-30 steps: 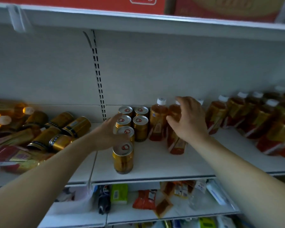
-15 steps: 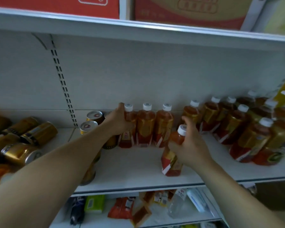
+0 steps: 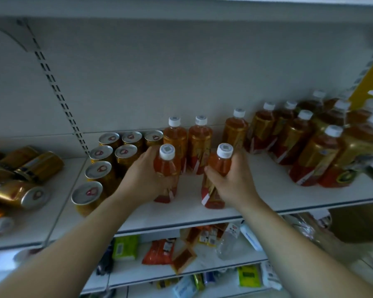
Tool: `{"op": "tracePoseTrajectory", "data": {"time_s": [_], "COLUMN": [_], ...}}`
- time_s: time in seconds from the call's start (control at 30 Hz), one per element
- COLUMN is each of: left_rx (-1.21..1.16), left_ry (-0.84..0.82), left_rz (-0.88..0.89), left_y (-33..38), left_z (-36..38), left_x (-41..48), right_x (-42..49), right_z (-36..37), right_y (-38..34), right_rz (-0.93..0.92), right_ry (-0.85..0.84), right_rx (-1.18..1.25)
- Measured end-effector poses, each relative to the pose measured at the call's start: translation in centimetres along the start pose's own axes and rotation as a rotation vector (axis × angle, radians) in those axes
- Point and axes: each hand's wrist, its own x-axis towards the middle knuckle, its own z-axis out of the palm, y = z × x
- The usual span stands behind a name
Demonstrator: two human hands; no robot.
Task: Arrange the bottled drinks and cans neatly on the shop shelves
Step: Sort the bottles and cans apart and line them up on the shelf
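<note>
Both hands are gripping tea bottles standing on the shelf: left hand wrapping one bottle, right hand another bottle.

No wording can be made out: the red-and-gold labels on the white-capped orange drink bottles and the red marks on the gold cans are too blurred.

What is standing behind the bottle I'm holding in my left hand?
An upright bottle with a white cap stands behind the held bottle that your left hand grips. Its lower part is covered, so its base cannot be seen.
</note>
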Motion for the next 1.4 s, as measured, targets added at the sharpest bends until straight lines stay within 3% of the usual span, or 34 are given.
{"op": "tracePoseTrajectory", "data": {"time_s": [0.2, 0.4, 0.53, 0.67, 0.93, 1.13, 1.4], "left_rx": [-0.218, -0.087, -0.054, -0.037, -0.001, -0.062, -0.223], "left_ry": [-0.069, -0.271, -0.219, -0.132, 0.101, 0.034, -0.133], "left_rz": [0.025, 0.093, 0.113, 0.133, -0.032, -0.113, -0.189], "left_y": [1.0, 2.8, 3.4, 5.5, 8.4, 7.5, 6.1], "left_z": [2.5, 6.3, 8.7, 12.6, 18.2, 18.7, 19.6], "left_x": [-0.8, -1.1, -0.5, 1.2, 6.2, 7.2, 9.5], "right_x": [0.3, 0.7, 1.6, 4.1, 8.7, 6.8, 6.6], "right_z": [-4.3, -7.2, -8.6, -10.4, -12.0, -12.9, -12.3], "right_y": [1.8, 3.3, 4.1, 5.1, 8.0, 9.9, 10.7], "right_rz": [0.095, 0.158, 0.133, 0.009, -0.064, -0.162, -0.113], "right_ry": [0.134, 0.08, -0.047, -0.033, -0.116, -0.084, -0.123], "right_rx": [-0.189, -0.277, -0.36, -0.47, -0.465, -0.365, -0.348]}}
